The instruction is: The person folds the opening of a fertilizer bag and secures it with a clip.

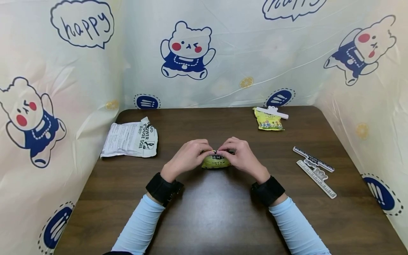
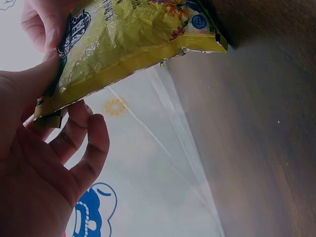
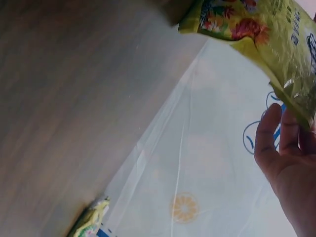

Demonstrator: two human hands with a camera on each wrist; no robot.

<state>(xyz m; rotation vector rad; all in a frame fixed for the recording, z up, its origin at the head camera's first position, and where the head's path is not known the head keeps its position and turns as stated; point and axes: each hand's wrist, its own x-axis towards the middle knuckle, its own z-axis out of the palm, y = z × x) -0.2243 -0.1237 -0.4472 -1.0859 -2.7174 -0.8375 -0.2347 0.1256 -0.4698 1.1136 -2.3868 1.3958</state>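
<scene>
A small yellow-green packet with printed flowers and dark lettering stands at the middle of the table, its bottom edge on the wood. My left hand pinches the packet's top edge between thumb and fingers, at the left side. From the other side my right hand pinches the same edge, with both thumbs close together. In the left wrist view the packet looks plump, and its top edge is folded at the fingers. Part of the top is hidden behind the hands.
A white printed soil bag lies at the left on the brown table. Another yellow packet, with a white clip on its top, is at the back right. Two ruler-like clips, one black and one white, lie at right.
</scene>
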